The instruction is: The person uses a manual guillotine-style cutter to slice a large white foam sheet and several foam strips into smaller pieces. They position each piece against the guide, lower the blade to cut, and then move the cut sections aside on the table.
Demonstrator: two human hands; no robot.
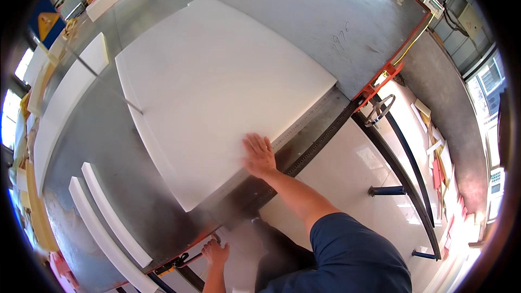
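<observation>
One large white sheet (217, 76) lay centre frame on a grey tabletop (127, 171), with two narrow white strips (111, 211) at lower left. Right hand (259, 155), centre: palm down at the sheet's lower edge, grip spread, clasping nothing. Left hand (216, 252), bottom centre: beside the tabletop's edge, grip's closure could not be told.

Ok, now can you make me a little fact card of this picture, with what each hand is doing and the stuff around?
Right hand: palm down, fingers spread, on the big white board, near its closest edge; hand is
Left hand: by the metal table's near edge; its grip is unclear
Big board: lying flat on the table
Left of board: two narrow white strips and a wider white piece
Sleeve: dark blue
</observation>
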